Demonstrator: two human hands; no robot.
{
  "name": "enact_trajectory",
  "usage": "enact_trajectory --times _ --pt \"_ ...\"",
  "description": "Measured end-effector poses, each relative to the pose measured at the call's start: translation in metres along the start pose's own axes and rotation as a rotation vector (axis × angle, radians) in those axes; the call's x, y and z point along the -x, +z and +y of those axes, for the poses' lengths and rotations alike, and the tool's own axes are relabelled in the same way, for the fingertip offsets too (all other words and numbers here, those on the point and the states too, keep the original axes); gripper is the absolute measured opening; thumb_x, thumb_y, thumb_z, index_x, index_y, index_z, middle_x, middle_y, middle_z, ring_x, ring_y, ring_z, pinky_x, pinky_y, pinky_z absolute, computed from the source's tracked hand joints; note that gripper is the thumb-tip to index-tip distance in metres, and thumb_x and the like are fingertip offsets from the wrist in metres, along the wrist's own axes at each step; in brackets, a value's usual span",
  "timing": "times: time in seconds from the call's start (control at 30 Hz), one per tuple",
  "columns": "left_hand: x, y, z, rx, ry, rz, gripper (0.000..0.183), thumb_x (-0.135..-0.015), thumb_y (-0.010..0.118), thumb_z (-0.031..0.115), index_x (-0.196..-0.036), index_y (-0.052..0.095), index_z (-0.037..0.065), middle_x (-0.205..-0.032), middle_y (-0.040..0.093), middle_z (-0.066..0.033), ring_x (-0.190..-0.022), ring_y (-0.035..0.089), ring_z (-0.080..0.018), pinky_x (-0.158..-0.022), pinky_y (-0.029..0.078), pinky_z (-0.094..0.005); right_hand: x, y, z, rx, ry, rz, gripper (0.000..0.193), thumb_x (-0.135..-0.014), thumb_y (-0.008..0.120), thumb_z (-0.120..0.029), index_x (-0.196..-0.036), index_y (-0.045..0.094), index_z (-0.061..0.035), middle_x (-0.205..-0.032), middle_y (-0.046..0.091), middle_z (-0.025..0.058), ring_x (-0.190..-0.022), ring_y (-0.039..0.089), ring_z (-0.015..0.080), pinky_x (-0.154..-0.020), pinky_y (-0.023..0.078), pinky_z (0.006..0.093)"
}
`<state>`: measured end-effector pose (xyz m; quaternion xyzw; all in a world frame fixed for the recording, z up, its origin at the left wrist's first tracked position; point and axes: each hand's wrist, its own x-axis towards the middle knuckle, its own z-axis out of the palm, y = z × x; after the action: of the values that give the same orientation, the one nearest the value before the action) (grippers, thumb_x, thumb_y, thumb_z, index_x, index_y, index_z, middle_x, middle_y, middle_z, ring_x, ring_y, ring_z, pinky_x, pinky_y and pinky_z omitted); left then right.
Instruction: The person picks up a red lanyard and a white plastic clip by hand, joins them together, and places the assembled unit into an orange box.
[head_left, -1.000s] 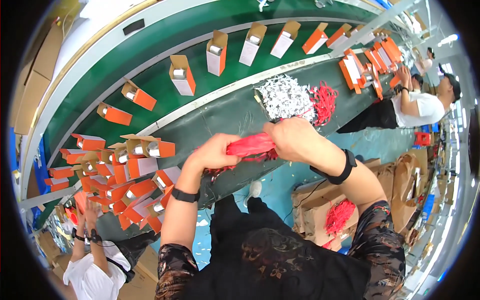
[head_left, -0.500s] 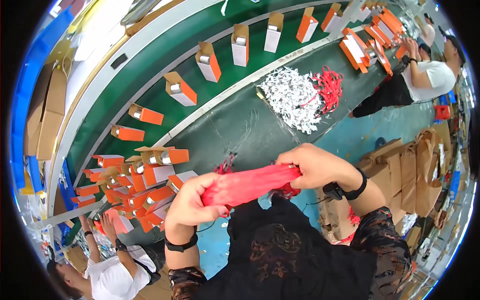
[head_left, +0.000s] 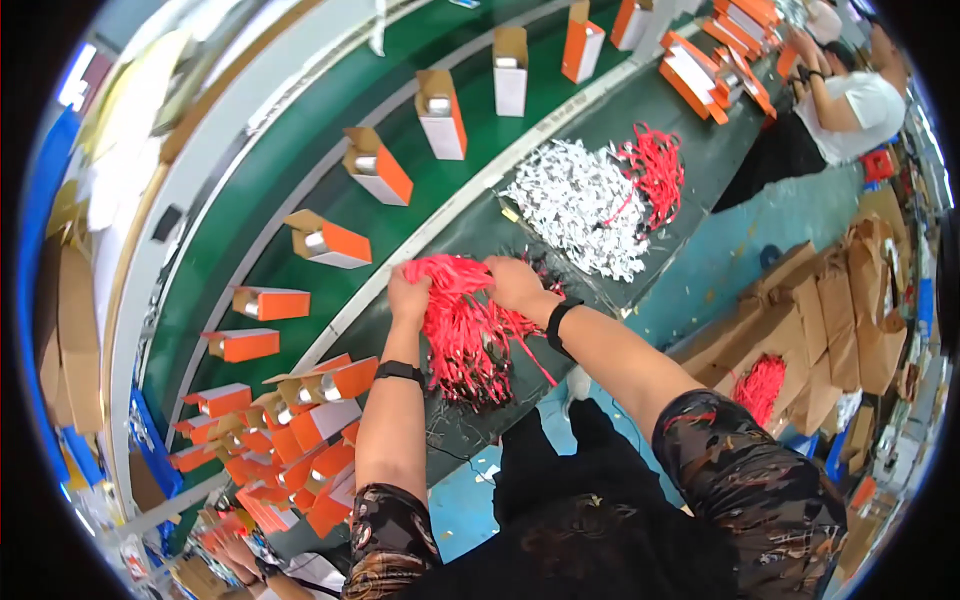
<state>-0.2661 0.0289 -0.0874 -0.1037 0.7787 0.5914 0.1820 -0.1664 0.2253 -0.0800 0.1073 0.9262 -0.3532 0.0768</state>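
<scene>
Above the dark worktop [head_left: 455,438], a bundle of thin red straps [head_left: 466,345] spreads downward, its lower strands touching the surface. My left hand [head_left: 407,298] is closed on the upper left of the bundle. At its upper right my right hand [head_left: 517,284] also grips it, with fingertips partly hidden by the straps and the hand itself. Farther right on the worktop lies a heap of white straps [head_left: 582,208]. A smaller heap of red straps [head_left: 656,176] adjoins its right side.
Open orange-and-white boxes [head_left: 440,125] stand spaced along the green conveyor [head_left: 290,180]. More boxes [head_left: 300,430] crowd the left. At far right, a co-worker [head_left: 850,110] stands beside orange boxes [head_left: 693,82]. Brown cardboard [head_left: 790,320] with red straps [head_left: 762,388] sits right of me.
Both hands have moved forward and left, away from my body to the worktop. The red bundle was stretched sideways between them; now its strands hang down and fan out. My view has shifted too.
</scene>
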Motion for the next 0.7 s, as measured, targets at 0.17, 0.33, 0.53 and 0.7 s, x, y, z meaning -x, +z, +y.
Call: enact_trajectory --times 0.17,0.33,0.53,0.7 --pt "-0.031 -0.003 0.01 -0.679 0.27 0.103 0.05 -0.077 0.068 0.021 -0.122 0.054 0.006 -0.108 0.066 -0.0234 -0.102 0.064 -0.04 -0.089 0.049 -0.0453 0.017 -0.008 0.016 -0.07 -0.137 0.164 0.068 -0.074 0.074 -0.039 -0.131 0.051 -0.0085 -0.138 0.047 0.0203 -0.128 0.045 0.037 -0.103 0.041 0.0447" --pt "-0.034 0.016 0.012 -0.876 0.231 0.074 0.054 -0.078 0.067 0.023 -0.126 0.053 0.005 -0.11 0.065 -0.0249 -0.105 0.063 -0.0411 -0.092 0.048 -0.0461 0.052 -0.03 0.045 0.257 -0.129 0.163 0.088 -0.074 0.072 -0.052 -0.145 0.04 -0.0117 -0.143 0.043 0.0201 -0.137 0.035 0.0369 -0.11 0.028 0.0566" --pt "-0.041 -0.012 0.006 -1.131 0.606 0.23 0.071 -0.077 0.073 0.022 -0.134 0.043 -0.008 -0.135 0.048 -0.0289 -0.125 0.045 -0.0432 -0.109 0.034 -0.0475 0.078 0.009 0.018 0.463 -0.155 0.317 0.055 -0.089 0.048 -0.025 -0.14 0.047 -0.0058 -0.137 0.05 0.0231 -0.132 0.042 0.0391 -0.103 0.031 0.0625" --pt "0.034 0.018 0.026 -1.069 1.05 0.318 0.075 -0.085 0.071 0.03 -0.138 0.036 -0.009 -0.136 0.041 -0.0299 -0.125 0.041 -0.0449 -0.108 0.031 -0.0531 0.126 0.019 0.017 0.351 -0.037 0.317 0.057 -0.09 0.047 -0.027 -0.142 0.043 -0.0043 -0.146 0.04 0.0248 -0.136 0.037 0.0395 -0.103 0.032 0.0619"
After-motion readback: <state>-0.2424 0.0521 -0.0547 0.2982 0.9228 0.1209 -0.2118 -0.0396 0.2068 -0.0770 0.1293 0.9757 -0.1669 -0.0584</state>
